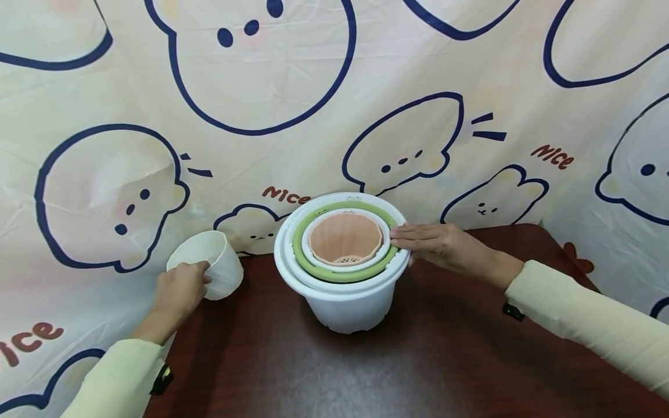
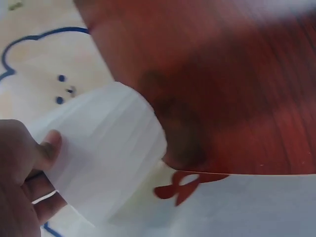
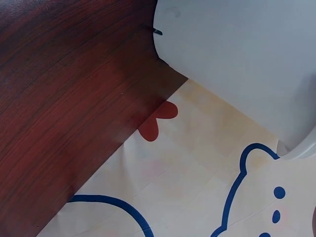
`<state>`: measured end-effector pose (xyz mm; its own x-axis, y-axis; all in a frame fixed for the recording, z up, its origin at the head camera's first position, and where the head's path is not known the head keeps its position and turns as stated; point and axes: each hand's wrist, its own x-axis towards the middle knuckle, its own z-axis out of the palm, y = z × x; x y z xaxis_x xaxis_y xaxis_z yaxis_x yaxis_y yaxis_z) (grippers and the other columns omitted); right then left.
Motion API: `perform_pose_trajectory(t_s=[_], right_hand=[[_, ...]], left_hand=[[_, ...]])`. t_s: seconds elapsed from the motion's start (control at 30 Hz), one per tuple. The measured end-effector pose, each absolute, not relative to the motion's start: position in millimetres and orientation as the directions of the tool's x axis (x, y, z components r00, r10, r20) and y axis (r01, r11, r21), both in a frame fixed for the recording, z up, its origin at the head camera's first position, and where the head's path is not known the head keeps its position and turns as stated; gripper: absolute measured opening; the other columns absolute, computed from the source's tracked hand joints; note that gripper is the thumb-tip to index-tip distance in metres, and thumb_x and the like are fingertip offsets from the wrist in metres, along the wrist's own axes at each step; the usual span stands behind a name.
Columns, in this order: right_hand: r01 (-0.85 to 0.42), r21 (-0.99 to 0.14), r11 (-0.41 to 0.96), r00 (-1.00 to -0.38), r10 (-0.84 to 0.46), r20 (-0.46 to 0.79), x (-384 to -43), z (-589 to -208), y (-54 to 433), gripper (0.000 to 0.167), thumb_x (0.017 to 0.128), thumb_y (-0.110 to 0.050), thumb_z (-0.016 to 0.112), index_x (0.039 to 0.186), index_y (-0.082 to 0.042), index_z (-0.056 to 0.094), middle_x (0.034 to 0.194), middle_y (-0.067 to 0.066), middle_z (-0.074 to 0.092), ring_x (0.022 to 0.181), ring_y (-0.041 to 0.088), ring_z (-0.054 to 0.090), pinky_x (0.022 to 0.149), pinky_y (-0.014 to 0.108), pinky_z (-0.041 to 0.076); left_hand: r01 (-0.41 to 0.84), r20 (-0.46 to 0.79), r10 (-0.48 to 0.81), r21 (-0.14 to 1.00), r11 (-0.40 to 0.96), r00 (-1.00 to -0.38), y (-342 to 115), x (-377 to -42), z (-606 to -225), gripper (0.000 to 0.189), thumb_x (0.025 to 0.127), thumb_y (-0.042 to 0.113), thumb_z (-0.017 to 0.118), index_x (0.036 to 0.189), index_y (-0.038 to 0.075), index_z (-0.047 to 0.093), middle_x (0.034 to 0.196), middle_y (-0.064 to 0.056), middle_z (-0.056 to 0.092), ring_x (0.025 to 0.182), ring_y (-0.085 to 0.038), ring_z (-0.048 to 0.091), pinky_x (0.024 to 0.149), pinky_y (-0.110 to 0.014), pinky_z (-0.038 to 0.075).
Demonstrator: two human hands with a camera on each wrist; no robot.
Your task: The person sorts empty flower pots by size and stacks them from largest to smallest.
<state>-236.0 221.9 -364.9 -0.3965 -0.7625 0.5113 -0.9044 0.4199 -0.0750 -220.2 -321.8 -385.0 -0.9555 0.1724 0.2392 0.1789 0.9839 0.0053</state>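
Observation:
At the table's left end, my left hand [image 1: 180, 293] grips a small white flower pot [image 1: 228, 273] by its rim, thumb on one side and fingers on the other. That pot is tilted, its mouth toward the upper left; the left wrist view shows its smooth side wall. Mid-table stands a stack of nested pots: a large white pot [image 1: 350, 310] outside, then a green-rimmed pot [image 1: 342, 274], a white one, and a peach pot [image 1: 345, 235] with a perforated bottom innermost. My right hand [image 1: 444, 244] rests nearly straight fingers on the stack's right rims; its thumb is mostly hidden.
The dark red-brown wooden table [image 1: 334, 371] reaches toward me. A cream cloth [image 1: 292, 162] with blue-outlined cartoon figures hangs behind it and at both sides. The table's left edge runs just below the left hand.

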Motion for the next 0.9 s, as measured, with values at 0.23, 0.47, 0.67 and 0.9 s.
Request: perform_pose_trajectory(t_s=[0.23,0.47,0.67,0.9], right_hand=[[-0.906,-0.085,0.414,-0.394,-0.753,0.527,-234.1,-364.6,220.7,0.066,0.080,-0.008,0.084,0.141,-0.012,0.063,0.142,0.001,0.065,0.136,0.016,0.059,0.115,0.016,0.033],[-0.905,-0.090,0.415,-0.397,-0.752,0.526,-234.5,-364.4,220.3,0.066,0.078,-0.008,0.085,0.141,-0.013,0.063,0.141,0.001,0.066,0.134,0.018,0.060,0.114,0.016,0.034],[-0.910,-0.101,0.403,-0.393,-0.754,0.527,-234.8,-363.8,222.7,0.065,0.078,-0.008,0.085,0.140,-0.012,0.064,0.140,0.002,0.066,0.136,0.016,0.059,0.114,0.015,0.035],[-0.910,-0.107,0.401,-0.396,-0.759,0.517,-234.4,-363.8,221.0,0.065,0.080,-0.008,0.084,0.141,-0.013,0.063,0.142,0.001,0.065,0.136,0.016,0.058,0.115,0.016,0.034]], left_hand=[[0.214,0.375,0.196,0.007,0.977,-0.906,-315.5,-211.3,-355.6,0.015,0.081,0.001,0.074,0.096,0.001,0.076,0.071,-0.022,0.073,0.057,-0.040,0.066,0.045,-0.055,0.047],[0.218,0.407,0.187,0.029,0.976,-0.894,-311.9,-209.2,-337.4,0.013,0.085,0.008,0.074,0.094,0.000,0.077,0.065,-0.017,0.069,0.052,-0.029,0.057,0.041,-0.044,0.040],[0.218,0.432,0.178,0.045,0.975,-0.884,-305.7,-210.1,-327.7,0.013,0.086,0.008,0.074,0.096,-0.001,0.076,0.059,-0.012,0.066,0.050,-0.029,0.057,0.038,-0.038,0.035],[0.225,0.494,0.167,0.060,0.973,-0.853,-297.8,-203.3,-309.8,0.017,0.084,0.002,0.075,0.100,-0.003,0.075,0.075,-0.025,0.072,0.063,-0.044,0.065,0.045,-0.055,0.048]])
